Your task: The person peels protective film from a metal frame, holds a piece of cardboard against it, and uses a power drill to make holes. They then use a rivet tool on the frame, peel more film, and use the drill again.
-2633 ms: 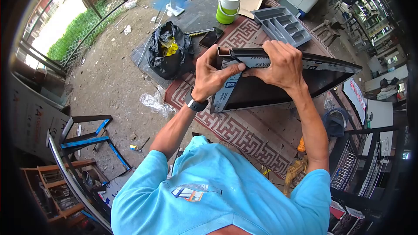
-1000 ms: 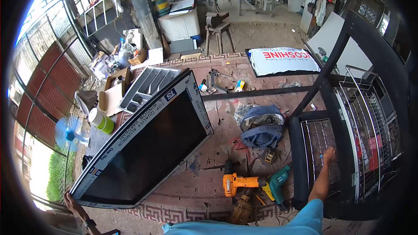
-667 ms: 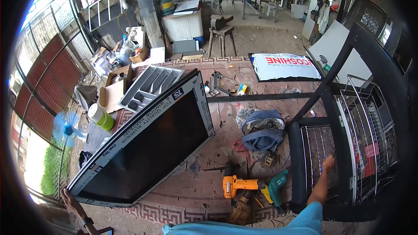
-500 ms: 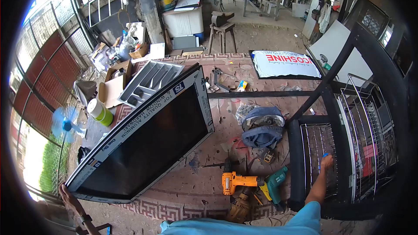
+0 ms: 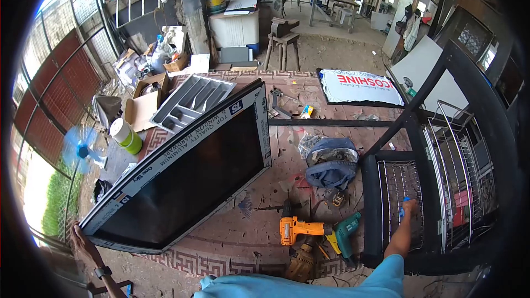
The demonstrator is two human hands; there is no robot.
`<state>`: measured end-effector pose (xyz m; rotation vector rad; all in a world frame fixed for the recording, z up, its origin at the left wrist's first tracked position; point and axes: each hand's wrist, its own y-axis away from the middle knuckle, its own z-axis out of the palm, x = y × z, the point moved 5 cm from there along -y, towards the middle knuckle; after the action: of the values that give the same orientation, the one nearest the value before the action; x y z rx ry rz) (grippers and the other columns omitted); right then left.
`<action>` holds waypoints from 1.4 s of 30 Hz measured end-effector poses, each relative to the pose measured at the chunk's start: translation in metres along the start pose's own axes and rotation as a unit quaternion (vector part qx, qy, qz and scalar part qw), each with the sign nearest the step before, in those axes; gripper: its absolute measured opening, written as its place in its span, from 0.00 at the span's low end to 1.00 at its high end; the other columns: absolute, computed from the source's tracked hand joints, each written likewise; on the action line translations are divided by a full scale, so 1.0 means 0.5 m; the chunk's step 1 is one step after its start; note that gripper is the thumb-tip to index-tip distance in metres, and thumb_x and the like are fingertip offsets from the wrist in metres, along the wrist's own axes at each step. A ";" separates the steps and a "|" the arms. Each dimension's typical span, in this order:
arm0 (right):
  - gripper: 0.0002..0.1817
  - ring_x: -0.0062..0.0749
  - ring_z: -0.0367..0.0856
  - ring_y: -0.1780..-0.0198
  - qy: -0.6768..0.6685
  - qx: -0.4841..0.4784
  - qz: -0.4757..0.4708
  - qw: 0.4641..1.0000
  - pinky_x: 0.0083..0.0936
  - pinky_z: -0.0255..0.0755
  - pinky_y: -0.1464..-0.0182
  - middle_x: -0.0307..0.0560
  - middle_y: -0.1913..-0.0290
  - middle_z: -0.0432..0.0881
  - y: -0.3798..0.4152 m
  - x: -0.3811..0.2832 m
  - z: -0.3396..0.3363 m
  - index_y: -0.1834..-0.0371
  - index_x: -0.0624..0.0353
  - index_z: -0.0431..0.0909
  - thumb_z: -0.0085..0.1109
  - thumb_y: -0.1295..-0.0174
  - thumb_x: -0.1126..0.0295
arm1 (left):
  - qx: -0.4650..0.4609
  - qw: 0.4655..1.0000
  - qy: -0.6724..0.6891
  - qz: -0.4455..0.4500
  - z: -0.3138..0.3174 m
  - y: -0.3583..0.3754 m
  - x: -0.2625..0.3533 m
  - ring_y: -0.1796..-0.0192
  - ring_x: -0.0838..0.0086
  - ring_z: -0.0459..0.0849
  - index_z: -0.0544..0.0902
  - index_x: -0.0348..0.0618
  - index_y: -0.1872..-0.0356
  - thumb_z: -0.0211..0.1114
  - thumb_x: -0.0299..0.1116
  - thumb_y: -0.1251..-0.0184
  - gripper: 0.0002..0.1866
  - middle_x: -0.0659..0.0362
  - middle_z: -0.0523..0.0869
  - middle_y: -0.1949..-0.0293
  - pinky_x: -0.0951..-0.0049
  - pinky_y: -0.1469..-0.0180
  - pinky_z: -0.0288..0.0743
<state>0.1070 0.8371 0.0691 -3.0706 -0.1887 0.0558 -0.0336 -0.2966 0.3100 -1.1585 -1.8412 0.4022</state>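
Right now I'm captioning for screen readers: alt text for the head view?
A person's left hand touches a dark framed panel; the right hand holds something blue over a wire rack. Between them, an orange drill and a green drill lie on a mat.

Right-hand grip (image 5: 410, 206), earlier on the framed panel (image 5: 193, 174), now off it and over the wire rack (image 5: 398, 179), small blue item (image 5: 402, 212) showing beside it. Left-hand grip (image 5: 83, 241) now alone at panel's near-left corner. Panel's dark face more fully in view.
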 end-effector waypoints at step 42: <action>0.18 0.42 0.85 0.62 -0.156 -0.398 -0.847 0.317 0.31 0.77 0.58 0.60 0.65 0.84 1.884 -0.895 -0.611 0.59 0.67 0.82 0.63 0.48 0.65 | -0.260 0.717 0.593 -0.260 0.102 -0.023 -0.052 0.51 0.72 0.82 0.74 0.32 0.44 0.58 0.44 0.30 0.24 0.52 0.83 0.52 0.73 0.56 0.79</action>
<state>-0.2106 -0.1704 0.3254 -1.1639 -3.7169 0.4644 -0.0775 -0.3151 0.2762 -0.7969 -0.9676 -1.0564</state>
